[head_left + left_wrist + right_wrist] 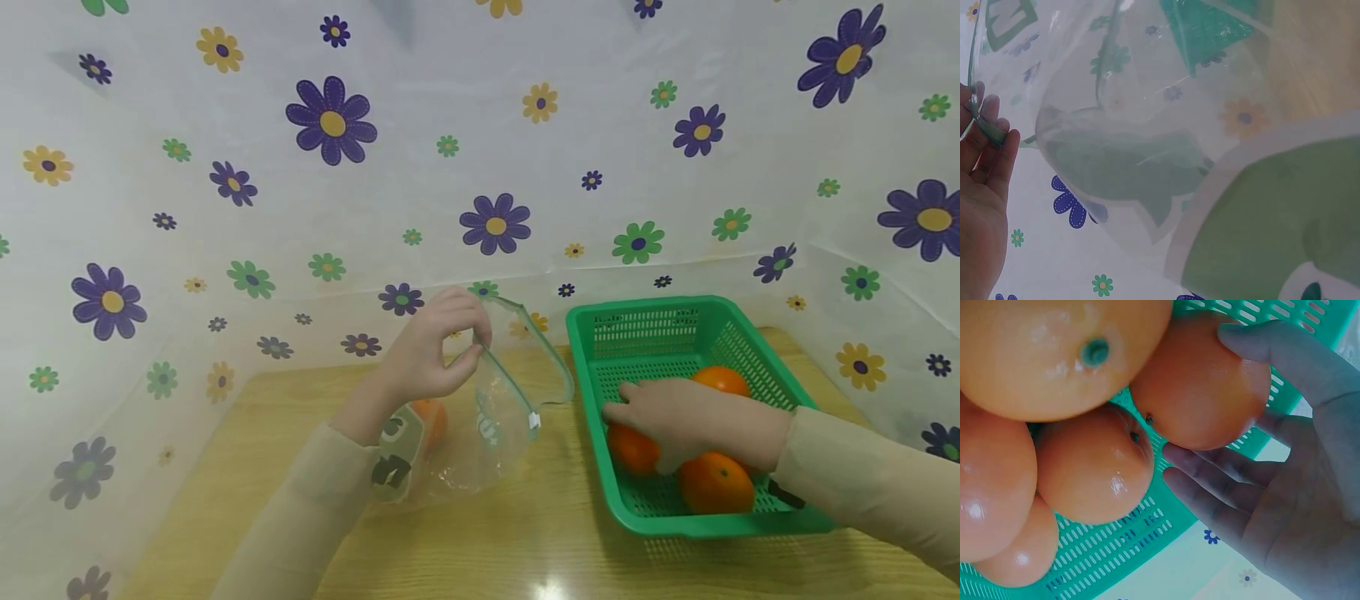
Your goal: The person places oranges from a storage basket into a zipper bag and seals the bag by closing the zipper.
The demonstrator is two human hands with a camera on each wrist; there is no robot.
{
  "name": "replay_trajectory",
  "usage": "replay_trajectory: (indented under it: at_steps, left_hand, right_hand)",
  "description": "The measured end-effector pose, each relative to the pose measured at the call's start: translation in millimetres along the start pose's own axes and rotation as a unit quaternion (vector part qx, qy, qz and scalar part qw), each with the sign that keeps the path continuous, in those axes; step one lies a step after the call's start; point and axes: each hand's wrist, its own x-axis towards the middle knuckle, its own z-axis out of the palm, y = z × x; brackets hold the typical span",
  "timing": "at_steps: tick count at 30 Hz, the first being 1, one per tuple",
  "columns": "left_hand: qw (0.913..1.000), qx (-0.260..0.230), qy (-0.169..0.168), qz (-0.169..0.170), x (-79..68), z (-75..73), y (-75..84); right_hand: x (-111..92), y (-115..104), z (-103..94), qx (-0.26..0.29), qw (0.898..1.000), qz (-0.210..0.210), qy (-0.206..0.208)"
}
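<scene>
My left hand (435,350) pinches the upper edge of a clear zip bag (468,475), whose mouth gapes toward the basket. Inside the bag, an orange (433,421) shows partly behind a green-and-white printed patch. A white slider (534,420) sits on the bag's zip edge. My right hand (693,417) reaches into a green plastic basket (720,525). There it grips an orange (1204,381), thumb on one side and fingertips round the other, as the right wrist view shows. Other oranges (716,483) lie close by in the basket, some partly hidden by the hand and forearm.
Basket and bag stand side by side on a wooden table (525,550), the basket to the right. A white flower-printed sheet (420,150) rises behind the table and along both sides. The basket's slotted walls stand up around the oranges.
</scene>
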Motion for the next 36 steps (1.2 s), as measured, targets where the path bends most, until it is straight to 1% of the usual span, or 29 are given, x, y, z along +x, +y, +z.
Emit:
replay_trajectory:
  at_steps: [9, 15, 21, 28, 36]
  left_hand:
    - [1.0, 0.003, -0.001, -0.001, 2.3, 1.3, 1.9]
    - [1.0, 0.003, 0.001, -0.004, 1.4, 0.4, 3.0]
    - [1.0, 0.002, 0.0, -0.006, 1.0, 0.3, 3.3]
    - [1.0, 0.002, -0.002, -0.005, 1.7, -0.6, 3.9]
    - [1.0, 0.005, -0.002, -0.002, 0.3, 0.0, 2.5]
  right_hand:
    - [-6.1, 3.5, -13.3, -0.022, 0.999, -0.016, 0.037]
    - [-9.4, 1.9, -23.1, -0.02, 0.999, -0.009, 0.049]
    - [-11.8, 2.0, -28.3, -0.011, 0.999, -0.003, 0.053]
    - [-14.1, 4.3, -32.9, -0.008, 0.997, -0.016, 0.079]
    - [-16.8, 2.5, -44.2, -0.016, 0.994, -0.013, 0.105]
